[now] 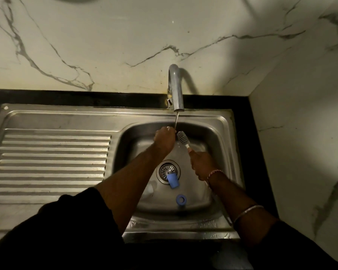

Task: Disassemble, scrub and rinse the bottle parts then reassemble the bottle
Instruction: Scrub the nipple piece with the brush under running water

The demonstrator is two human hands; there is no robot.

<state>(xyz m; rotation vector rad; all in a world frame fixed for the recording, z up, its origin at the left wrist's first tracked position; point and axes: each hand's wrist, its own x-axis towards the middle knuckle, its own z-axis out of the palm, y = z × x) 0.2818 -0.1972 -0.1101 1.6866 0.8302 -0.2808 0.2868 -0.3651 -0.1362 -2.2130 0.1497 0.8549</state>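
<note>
My right hand [202, 164] grips the handle of a grey bottle brush [182, 137], whose bristle head points up toward the running water. My left hand [164, 140] is curled under the thin stream from the tap [176, 90], right beside the brush head; what it holds, if anything, is hidden by the fingers. A blue cap [173, 181] lies on its side by the drain [167, 170]. A small blue ring [180, 199] lies on the basin floor nearer to me. The bottle body is out of sight.
The steel sink [225, 145] has a ribbed drainboard [51, 158] on its left. A black counter edge frames it, with marble wall behind and a marble side wall at the right. The light is dim.
</note>
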